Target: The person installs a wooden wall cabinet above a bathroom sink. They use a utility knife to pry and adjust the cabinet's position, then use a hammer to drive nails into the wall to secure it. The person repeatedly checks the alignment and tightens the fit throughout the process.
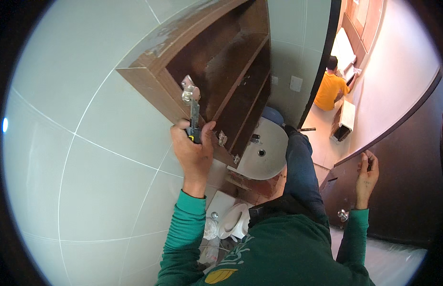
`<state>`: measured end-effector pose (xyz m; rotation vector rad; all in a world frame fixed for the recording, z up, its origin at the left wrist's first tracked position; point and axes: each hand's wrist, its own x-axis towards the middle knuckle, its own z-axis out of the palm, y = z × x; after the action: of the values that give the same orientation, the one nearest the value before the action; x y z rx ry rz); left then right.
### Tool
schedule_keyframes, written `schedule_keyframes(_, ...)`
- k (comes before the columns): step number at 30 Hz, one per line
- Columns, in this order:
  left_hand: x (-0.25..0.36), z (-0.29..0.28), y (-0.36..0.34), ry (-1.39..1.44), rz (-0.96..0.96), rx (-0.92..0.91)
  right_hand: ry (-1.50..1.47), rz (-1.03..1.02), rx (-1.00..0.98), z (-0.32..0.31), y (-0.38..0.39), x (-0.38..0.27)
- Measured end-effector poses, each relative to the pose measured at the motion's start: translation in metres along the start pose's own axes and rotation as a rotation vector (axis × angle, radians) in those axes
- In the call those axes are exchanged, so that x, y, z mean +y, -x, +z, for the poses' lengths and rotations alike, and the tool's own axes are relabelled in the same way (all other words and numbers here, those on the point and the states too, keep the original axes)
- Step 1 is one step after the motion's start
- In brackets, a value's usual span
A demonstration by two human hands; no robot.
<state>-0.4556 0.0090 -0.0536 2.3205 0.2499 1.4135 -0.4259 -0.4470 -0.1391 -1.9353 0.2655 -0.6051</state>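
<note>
My left hand (194,148) is closed round the dark handle of a utility knife (195,114), which has a yellow detail. Its grey blade points up along the front edge of a brown wooden cabinet (147,88) on the tiled wall. At the blade's tip, in this view, is a shiny metal hinge (189,90); whether they touch I cannot tell. Lower on the same edge sit two more hinges (222,138). Off to the right, my right hand (367,174) is raised by a dark door (398,176), its fingers curled in; what they hold, if anything, is hidden.
Below the cabinet is a white washbasin (274,155), with a toilet (233,221) nearer me. Through the doorway at the upper right, a person in an orange shirt (329,90) crouches beside white and brown furniture pieces (345,117). A metal doorknob (343,214) is near my right forearm.
</note>
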Motion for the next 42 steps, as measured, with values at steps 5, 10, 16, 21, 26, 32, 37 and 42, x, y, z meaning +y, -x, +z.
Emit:
schedule_keyframes(5, 0.004, 0.002, -0.002, 0.059, -0.042, -0.014, -0.033, -0.058, -0.02, 0.01, -0.009, -0.012)
schedule_keyframes(10, 0.007, -0.007, -0.003, 0.053, -0.044, -0.059, -0.021, -0.078, -0.096, 0.02, 0.0, -0.01)
schedule_keyframes(16, 0.004, 0.0, -0.004, -0.012, 0.04, -0.027, -0.015, -0.166, -0.155, 0.043, 0.019, -0.001)
schedule_keyframes(21, -0.004, -0.006, -0.007, -0.151, 0.091, 0.026, -0.006, -0.144, -0.148, 0.042, 0.017, -0.017)
schedule_keyframes(26, 0.0, 0.001, -0.007, -0.133, 0.069, -0.017, -0.04, -0.05, -0.143, 0.03, 0.016, -0.011)
schedule_keyframes(32, 0.006, -0.002, -0.004, -0.083, -0.042, -0.026, -0.015, -0.038, -0.205, 0.042, -0.005, -0.003)
schedule_keyframes(37, -0.014, 0.003, -0.003, 0.049, -0.04, -0.001, -0.064, -0.047, -0.308, 0.092, -0.049, 0.005)
schedule_keyframes(42, -0.018, 0.0, -0.001, 0.134, -0.195, 0.033, -0.084, -0.004, -0.37, 0.169, -0.075, 0.08)
